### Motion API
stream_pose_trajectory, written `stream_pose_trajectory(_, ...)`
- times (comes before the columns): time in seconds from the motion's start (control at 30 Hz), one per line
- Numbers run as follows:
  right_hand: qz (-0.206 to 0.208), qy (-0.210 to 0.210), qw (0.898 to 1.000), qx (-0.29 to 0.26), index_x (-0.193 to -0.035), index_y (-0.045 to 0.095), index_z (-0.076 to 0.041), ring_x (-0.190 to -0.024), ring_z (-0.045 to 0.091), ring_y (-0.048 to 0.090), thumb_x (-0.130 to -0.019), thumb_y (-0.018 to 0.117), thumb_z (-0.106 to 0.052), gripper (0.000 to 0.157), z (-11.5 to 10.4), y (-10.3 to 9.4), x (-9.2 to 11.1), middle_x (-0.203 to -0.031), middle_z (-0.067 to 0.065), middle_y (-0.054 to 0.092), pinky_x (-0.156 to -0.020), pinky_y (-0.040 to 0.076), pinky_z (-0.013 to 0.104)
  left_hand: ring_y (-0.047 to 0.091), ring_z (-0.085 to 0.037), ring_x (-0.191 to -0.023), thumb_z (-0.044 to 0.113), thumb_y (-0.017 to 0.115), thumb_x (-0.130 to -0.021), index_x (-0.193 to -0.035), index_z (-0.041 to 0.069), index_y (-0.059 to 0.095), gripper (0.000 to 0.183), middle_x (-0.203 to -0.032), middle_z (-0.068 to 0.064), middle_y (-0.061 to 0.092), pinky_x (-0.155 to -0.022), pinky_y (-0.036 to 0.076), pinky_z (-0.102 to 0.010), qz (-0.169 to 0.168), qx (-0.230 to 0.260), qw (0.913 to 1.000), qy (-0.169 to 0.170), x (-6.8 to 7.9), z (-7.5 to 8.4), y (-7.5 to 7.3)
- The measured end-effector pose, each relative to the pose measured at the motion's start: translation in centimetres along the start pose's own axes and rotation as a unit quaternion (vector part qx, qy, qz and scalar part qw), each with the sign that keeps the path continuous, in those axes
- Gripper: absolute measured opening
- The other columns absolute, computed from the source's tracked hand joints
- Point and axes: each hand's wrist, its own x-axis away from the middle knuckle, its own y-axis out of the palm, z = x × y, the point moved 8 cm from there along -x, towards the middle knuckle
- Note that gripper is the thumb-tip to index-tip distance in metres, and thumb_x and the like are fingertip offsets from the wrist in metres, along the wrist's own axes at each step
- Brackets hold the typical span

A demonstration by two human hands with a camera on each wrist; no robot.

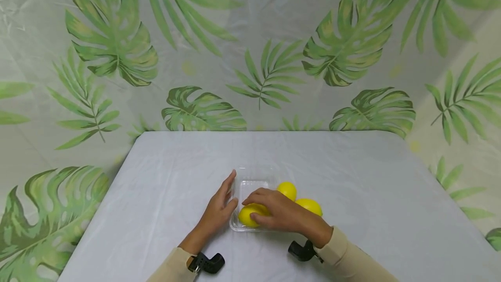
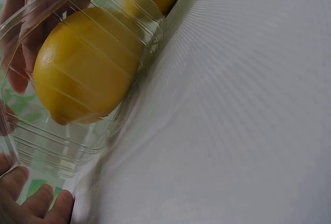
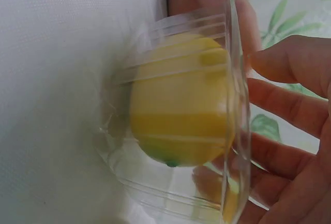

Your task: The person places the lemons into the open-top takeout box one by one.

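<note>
A clear plastic container (image 1: pixel 254 184) stands on the table, with one yellow lemon (image 2: pixel 88 66) in its near part. My left hand (image 1: pixel 219 207) is upright along the container's left side, fingers straight and at the rim. Over the lemon is my right hand (image 1: pixel 279 210), fingers bent loosely and spread above it. In the right wrist view the thumb (image 3: pixel 289 61) is at rim height, apart from the fruit. Two more lemons, one farther back (image 1: pixel 287 189) and one nearer (image 1: pixel 310 206), lie outside to the right; the right hand and wrist partly cover them.
A white cloth covers the table (image 1: pixel 176 164), whose far edge meets a hanging sheet (image 1: pixel 270 21) printed with green leaves. Black wrist cameras are strapped on the left wrist (image 1: pixel 207 263) and the right wrist (image 1: pixel 303 250), under beige sleeves.
</note>
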Motion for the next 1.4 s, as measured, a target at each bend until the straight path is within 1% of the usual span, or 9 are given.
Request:
stream_pose_trajectory(0.1,0.015,-0.014,1.0,-0.002,-0.12,0.065,-0.012,-0.11,0.01,0.056,-0.092,0.06,-0.018,0.029,0.0,-0.6,0.2,-0.117,-0.003,0.063,-0.096,0.049,0.031,0.024,-0.026,-0.143,-0.006,0.048,-0.093,-0.153,0.004,0.021,0.066,-0.158,-0.009,0.022,-0.11,0.032,-0.045,-0.001,0.001,1.0,0.003,0.0,0.1,0.0)
stream_pose_trajectory(0.27,0.057,-0.048,0.997,0.004,-0.12,0.064,-0.013,-0.112,0.011,0.056,-0.091,0.064,-0.014,0.029,0.0,-2.4,0.5,-0.117,-0.003,0.063,-0.096,0.049,0.032,0.024,-0.027,-0.144,-0.007,0.047,-0.093,-0.153,0.002,0.021,0.066,-0.158,-0.009,0.022,-0.11,0.031,-0.046,-0.002,0.002,1.0,0.003,0.0,0.1,0.0)
stream_pose_trajectory(0.33,0.071,-0.052,0.996,0.011,-0.12,0.064,-0.013,-0.113,0.012,0.057,-0.09,0.066,-0.014,0.03,0.1,-3.0,0.7,-0.118,-0.004,0.063,-0.096,0.05,0.033,0.024,-0.027,-0.143,-0.007,0.047,-0.093,-0.153,0.003,0.021,0.066,-0.158,-0.01,0.022,-0.11,0.031,-0.047,-0.003,0.002,1.0,0.002,0.0,0.1,0.0)
stream_pose_trajectory(0.57,0.089,-0.027,0.995,0.025,-0.123,0.063,-0.015,-0.115,0.012,0.056,-0.088,0.07,-0.015,0.036,1.1,-4.3,1.4,-0.123,-0.005,0.06,-0.097,0.05,0.033,0.026,-0.028,-0.143,-0.007,0.047,-0.093,-0.153,0.005,0.021,0.067,-0.157,-0.011,0.022,-0.11,0.032,-0.048,-0.001,-0.003,1.0,0.003,0.0,0.2,0.0)
stream_pose_trajectory(0.73,0.105,-0.021,0.994,0.023,-0.124,0.062,-0.016,-0.116,0.012,0.055,-0.086,0.071,-0.014,0.039,1.7,-5.3,2.2,-0.124,-0.007,0.059,-0.098,0.049,0.035,0.025,-0.029,-0.143,-0.008,0.047,-0.092,-0.152,0.002,0.02,0.066,-0.157,-0.013,0.022,-0.109,0.032,-0.048,0.0,-0.002,1.0,0.005,0.0,0.2,0.1)
stream_pose_trajectory(0.93,0.116,-0.007,0.993,0.021,-0.124,0.062,-0.018,-0.117,0.013,0.054,-0.085,0.073,-0.014,0.041,2.5,-6.3,2.9,-0.125,-0.007,0.059,-0.1,0.048,0.037,0.026,-0.027,-0.143,-0.008,0.047,-0.092,-0.153,0.006,0.022,0.067,-0.157,-0.011,0.023,-0.11,0.032,-0.046,0.006,0.0,1.0,0.0,0.0,0.1,0.0)
stream_pose_trajectory(1.0,0.115,0.001,0.993,0.019,-0.124,0.061,-0.018,-0.117,0.013,0.054,-0.085,0.073,-0.014,0.041,2.8,-6.5,3.2,-0.125,-0.007,0.059,-0.1,0.048,0.038,0.026,-0.027,-0.143,-0.008,0.047,-0.092,-0.153,0.006,0.022,0.067,-0.157,-0.011,0.023,-0.11,0.031,-0.046,0.005,0.001,1.0,-0.002,0.0,0.1,0.0)
stream_pose_trajectory(1.23,0.121,0.033,0.992,0.011,-0.126,0.061,-0.019,-0.113,0.017,0.057,-0.084,0.074,-0.014,0.044,3.8,-7.6,4.6,-0.126,-0.006,0.058,-0.092,0.053,0.037,0.025,-0.028,-0.143,-0.008,0.047,-0.093,-0.153,0.004,0.021,0.067,-0.157,-0.011,0.022,-0.11,0.031,-0.046,0.003,0.002,1.0,0.002,-0.1,0.1,-0.1)
stream_pose_trajectory(1.4,0.132,0.042,0.99,0.015,-0.127,0.06,-0.022,-0.11,0.015,0.058,-0.084,0.075,-0.015,0.046,4.5,-8.3,5.8,-0.127,-0.006,0.058,-0.09,0.053,0.038,0.026,-0.028,-0.143,-0.008,0.047,-0.093,-0.153,0.005,0.021,0.066,-0.157,-0.011,0.022,-0.11,0.031,-0.045,0.002,-0.001,1.0,-0.002,-0.1,0.2,-0.1)
